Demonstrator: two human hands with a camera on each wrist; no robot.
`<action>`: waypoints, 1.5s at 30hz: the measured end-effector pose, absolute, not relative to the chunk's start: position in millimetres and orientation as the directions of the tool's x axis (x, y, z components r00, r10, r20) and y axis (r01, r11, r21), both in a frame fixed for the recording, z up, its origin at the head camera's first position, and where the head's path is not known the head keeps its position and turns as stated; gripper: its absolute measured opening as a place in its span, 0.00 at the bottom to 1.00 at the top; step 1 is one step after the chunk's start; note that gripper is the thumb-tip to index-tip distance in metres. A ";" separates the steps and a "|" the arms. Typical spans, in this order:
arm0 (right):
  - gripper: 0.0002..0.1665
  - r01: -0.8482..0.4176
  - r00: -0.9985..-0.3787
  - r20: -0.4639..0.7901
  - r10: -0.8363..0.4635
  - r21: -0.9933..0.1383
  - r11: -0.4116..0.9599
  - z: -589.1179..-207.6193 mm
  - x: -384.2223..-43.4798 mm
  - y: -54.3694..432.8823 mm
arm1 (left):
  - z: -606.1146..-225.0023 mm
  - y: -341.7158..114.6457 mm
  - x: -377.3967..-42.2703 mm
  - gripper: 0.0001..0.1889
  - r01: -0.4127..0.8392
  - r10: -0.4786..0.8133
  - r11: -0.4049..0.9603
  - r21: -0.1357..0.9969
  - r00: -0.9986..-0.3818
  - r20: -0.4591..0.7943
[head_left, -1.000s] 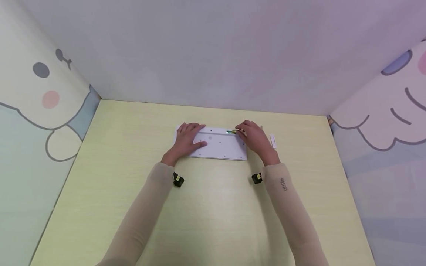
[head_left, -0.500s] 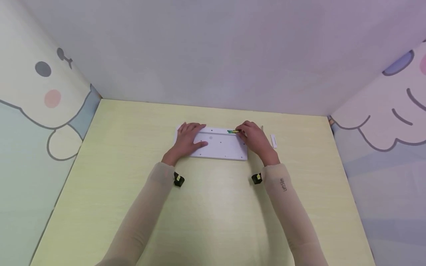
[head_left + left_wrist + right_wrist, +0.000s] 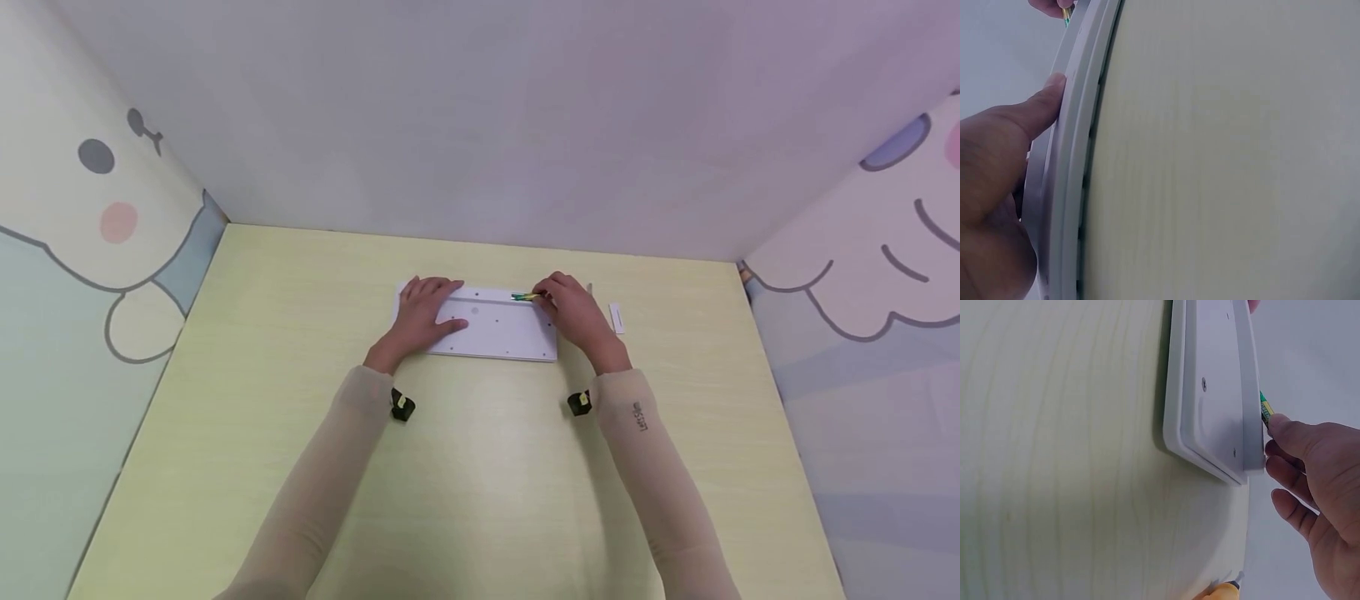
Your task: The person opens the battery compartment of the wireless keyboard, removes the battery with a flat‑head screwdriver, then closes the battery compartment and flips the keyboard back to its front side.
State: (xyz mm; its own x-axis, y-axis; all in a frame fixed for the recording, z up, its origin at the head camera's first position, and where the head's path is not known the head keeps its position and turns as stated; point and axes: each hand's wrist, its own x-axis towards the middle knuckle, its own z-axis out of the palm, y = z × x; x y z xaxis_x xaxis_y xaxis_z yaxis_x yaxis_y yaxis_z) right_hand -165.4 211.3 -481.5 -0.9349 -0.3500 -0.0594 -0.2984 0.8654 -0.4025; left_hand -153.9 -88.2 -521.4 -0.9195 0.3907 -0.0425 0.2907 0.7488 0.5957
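A white keyboard (image 3: 498,333) lies face down on the table, its screw-dotted underside up and a raised bar along the far edge. My left hand (image 3: 423,317) rests spread on its left part; the thumb (image 3: 1054,94) presses the underside in the left wrist view. At the right end of the raised bar, my right hand (image 3: 573,312) pinches a small green and yellow battery (image 3: 522,297) between thumb and fingertips. The same battery (image 3: 1265,407) shows beside the bar in the right wrist view, partly covered by the thumb. The compartment itself is hidden there.
A small white slotted cover (image 3: 617,318) lies on the pale table (image 3: 487,467) right of the right hand. An orange thing with a black end (image 3: 1225,591) shows at the right wrist view's bottom edge. A grey wall (image 3: 480,125) stands behind the table.
Almost nothing differs. The right hand's fingertips shift very slightly at the battery, while the left hand and keyboard stay in place.
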 end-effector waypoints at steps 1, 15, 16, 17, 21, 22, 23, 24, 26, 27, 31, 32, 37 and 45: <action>0.12 -0.300 -0.934 -0.059 -0.351 -0.403 0.865 -481.8 -165.2 211.6 | -521.4 -88.3 -153.7 0.40 0.291 0.391 0.748 0.596 -0.919 -0.042; 0.15 -0.259 -0.952 -0.028 -0.306 -0.462 0.848 -480.8 -159.6 221.9 | -520.0 -87.9 -153.0 0.40 0.287 0.391 0.750 0.596 -0.919 -0.050; 0.15 -0.264 -0.952 -0.019 -0.307 -0.464 0.846 -480.6 -159.4 223.1 | -520.2 -88.2 -153.2 0.40 0.289 0.391 0.749 0.596 -0.919 -0.046; 0.15 -0.269 -0.951 -0.009 -0.309 -0.465 0.843 -480.1 -158.8 224.3 | -520.5 -88.4 -153.5 0.40 0.291 0.392 0.749 0.596 -0.919 -0.044; 0.14 -0.293 -0.947 0.017 -0.322 -0.462 0.837 -479.2 -157.1 229.3 | -522.0 -89.3 -154.0 0.39 0.297 0.396 0.744 0.599 -0.918 -0.036; 0.14 -0.298 -0.946 0.025 -0.323 -0.460 0.836 -479.0 -156.8 230.5 | -522.3 -89.4 -154.1 0.39 0.297 0.396 0.742 0.601 -0.918 -0.035; 0.14 -0.301 -0.946 0.030 -0.324 -0.461 0.835 -478.7 -156.3 231.7 | -522.8 -89.7 -154.0 0.39 0.299 0.397 0.742 0.600 -0.917 -0.034; 0.14 -0.305 -0.945 0.037 -0.326 -0.463 0.832 -478.5 -155.8 233.0 | -523.0 -89.8 -154.0 0.39 0.298 0.397 0.742 0.601 -0.917 -0.034; 0.14 -0.308 -0.945 0.052 -0.322 -0.466 0.829 -477.6 -154.6 235.8 | -523.5 -90.0 -154.1 0.40 0.298 0.396 0.744 0.598 -0.918 -0.034; 0.14 -0.306 -0.947 0.057 -0.317 -0.469 0.828 -477.2 -153.9 237.6 | -524.0 -89.9 -154.4 0.40 0.299 0.396 0.746 0.595 -0.918 -0.035; 0.14 -0.286 -0.954 0.067 -0.292 -0.485 0.826 -476.1 -150.2 244.9 | -523.8 -89.1 -154.9 0.40 0.297 0.398 0.747 0.595 -0.916 -0.043; 0.14 -0.283 -0.956 0.069 -0.286 -0.488 0.826 -476.4 -149.5 246.5 | -523.7 -89.1 -154.9 0.40 0.296 0.399 0.747 0.595 -0.916 -0.044; 0.14 -0.250 -0.967 0.089 -0.237 -0.481 0.840 -480.9 -145.4 254.8 | -523.1 -89.9 -154.2 0.40 0.297 0.397 0.748 0.593 -0.917 -0.041; 0.15 -0.161 -0.985 0.134 -0.109 -0.475 0.865 -484.2 -134.2 269.0 | -523.7 -90.0 -152.5 0.39 0.304 0.402 0.741 0.599 -0.915 -0.034</action>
State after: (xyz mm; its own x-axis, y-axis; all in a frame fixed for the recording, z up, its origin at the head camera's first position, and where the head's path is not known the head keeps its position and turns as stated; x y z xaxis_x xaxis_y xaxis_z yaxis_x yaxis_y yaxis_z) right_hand -134.2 269.0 -484.2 -0.9850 -0.1092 0.1340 -0.1606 0.8650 -0.4753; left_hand -152.5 -90.0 -523.7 -0.9149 0.4022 -0.0336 0.3037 0.7411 0.5988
